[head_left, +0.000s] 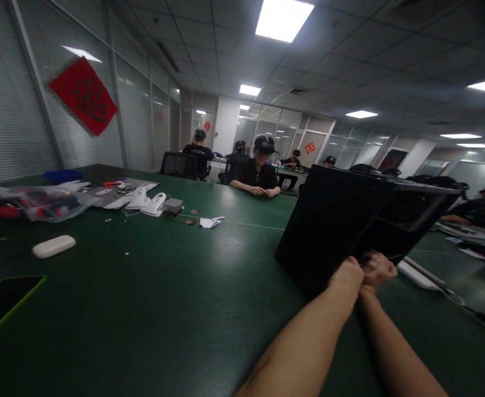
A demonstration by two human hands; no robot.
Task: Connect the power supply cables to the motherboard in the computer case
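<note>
A large black computer case (333, 215) stands tilted on the green table, its open side turned toward the right. My left hand (348, 272) is closed at the lower edge of that open side. Right beside it, my right hand (377, 270) has its fingers curled in as well, and the two hands touch or nearly touch. Whatever lies between the fingers is too dark and small to make out. The inside of the case is mostly in shadow.
Left on the table (176, 309) lie a white oval case (54, 246), a green-edged dark device (6, 303), a plastic bag (39, 204), white plastic devices (154, 204) and a grey box (172, 206). A co-worker (259, 173) sits across. A white object (418, 274) lies right.
</note>
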